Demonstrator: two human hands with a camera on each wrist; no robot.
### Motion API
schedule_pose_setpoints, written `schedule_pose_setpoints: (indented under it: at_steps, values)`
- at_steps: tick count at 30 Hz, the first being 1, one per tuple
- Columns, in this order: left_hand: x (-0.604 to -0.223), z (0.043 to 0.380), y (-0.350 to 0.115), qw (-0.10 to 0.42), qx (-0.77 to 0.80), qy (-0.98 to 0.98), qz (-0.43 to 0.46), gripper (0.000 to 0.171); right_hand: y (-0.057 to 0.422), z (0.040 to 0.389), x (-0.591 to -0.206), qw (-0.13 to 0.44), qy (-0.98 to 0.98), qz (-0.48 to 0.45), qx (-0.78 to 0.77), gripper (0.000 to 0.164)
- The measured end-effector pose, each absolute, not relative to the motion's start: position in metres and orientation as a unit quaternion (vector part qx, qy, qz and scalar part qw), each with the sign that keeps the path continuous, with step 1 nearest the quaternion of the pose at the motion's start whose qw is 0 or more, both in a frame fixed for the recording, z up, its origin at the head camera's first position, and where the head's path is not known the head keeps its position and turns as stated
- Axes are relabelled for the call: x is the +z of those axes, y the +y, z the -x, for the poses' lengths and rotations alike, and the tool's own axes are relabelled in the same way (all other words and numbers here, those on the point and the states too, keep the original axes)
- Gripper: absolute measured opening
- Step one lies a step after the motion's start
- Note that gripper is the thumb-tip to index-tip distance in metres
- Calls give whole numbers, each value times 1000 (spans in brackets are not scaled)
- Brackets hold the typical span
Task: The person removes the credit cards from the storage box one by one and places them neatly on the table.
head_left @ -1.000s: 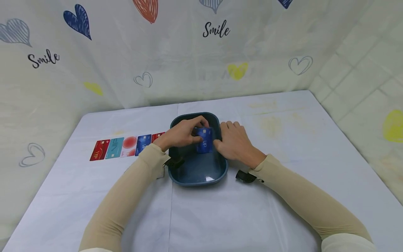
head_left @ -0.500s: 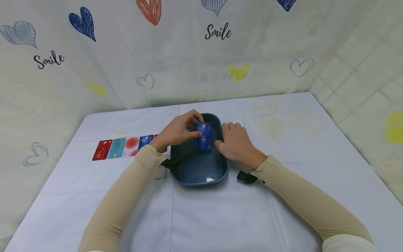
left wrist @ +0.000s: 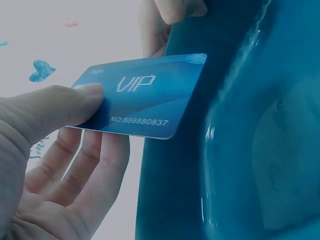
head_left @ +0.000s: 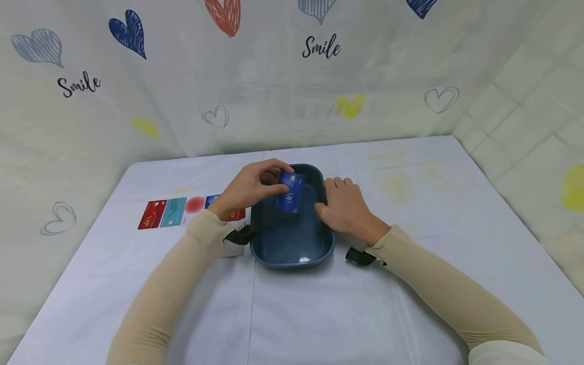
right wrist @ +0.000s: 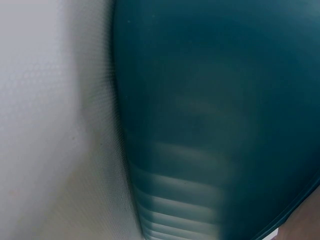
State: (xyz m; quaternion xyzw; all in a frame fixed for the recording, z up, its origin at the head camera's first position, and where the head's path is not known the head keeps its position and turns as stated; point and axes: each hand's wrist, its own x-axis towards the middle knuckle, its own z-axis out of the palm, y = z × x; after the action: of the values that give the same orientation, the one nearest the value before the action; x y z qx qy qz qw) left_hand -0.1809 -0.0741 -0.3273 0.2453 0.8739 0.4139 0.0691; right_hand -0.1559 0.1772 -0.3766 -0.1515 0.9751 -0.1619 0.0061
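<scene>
My left hand pinches a blue VIP card between thumb and fingers, over the far left part of a dark blue plastic tray. In the left wrist view the thumb presses on the face of the card, with its number showing and the other fingers behind it. My right hand grips the tray's right rim, thumb on the inner side and fingers over the outer side. The right wrist view is mostly filled by the tray's outer wall.
Left of the tray lies a row of cards: a red VIP card, a teal card, a pink-and-white card, a blue card and another red card. A pale card lies nearer, partly behind the left wrist.
My left hand has raised the blue card from inside the tray and drawn it leftward, and the card now tilts. My right hand keeps its hold on the rim.
</scene>
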Motion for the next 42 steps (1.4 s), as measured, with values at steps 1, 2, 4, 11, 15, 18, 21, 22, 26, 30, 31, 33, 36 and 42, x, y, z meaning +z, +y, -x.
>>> schedule_pose_setpoints:
  at_steps: [1,2,4,11,15,18,21,22,26,30,31,33,36,42]
  values:
    - [-327,180,-75,69,418,873,-240,40,177,156,-377,6,975,151,-161,45]
    - [-326,179,-77,68,423,872,-236,40,177,156,-377,5,975,151,-160,45]
    - [-324,178,-79,67,431,871,-226,41,177,157,-378,4,976,151,-159,44]
    - [-320,171,-89,51,437,875,-205,41,178,157,-379,2,974,155,-164,38]
    - [-317,168,-94,46,433,879,-192,40,178,158,-379,4,974,158,-165,36]
    - [-314,165,-98,44,430,884,-179,41,178,158,-379,6,973,160,-166,36]
    - [-312,163,-104,41,423,889,-171,42,178,158,-380,4,973,162,-166,35]
    - [-311,163,-107,39,423,889,-169,42,178,158,-380,3,972,163,-167,34]
    - [-309,161,-117,28,428,888,-165,41,178,158,-380,-2,972,165,-166,32]
    - [-309,160,-127,26,431,888,-158,41,179,159,-381,-1,972,164,-168,32]
    - [-310,159,-129,26,430,889,-154,41,179,159,-381,-1,972,164,-168,32]
    - [-310,158,-134,24,425,893,-145,41,179,159,-381,0,972,164,-169,32]
    - [-309,155,-142,24,420,898,-132,42,178,159,-382,-1,972,164,-169,32]
    - [-308,149,-159,35,410,905,-111,45,178,159,-382,-1,972,164,-166,32]
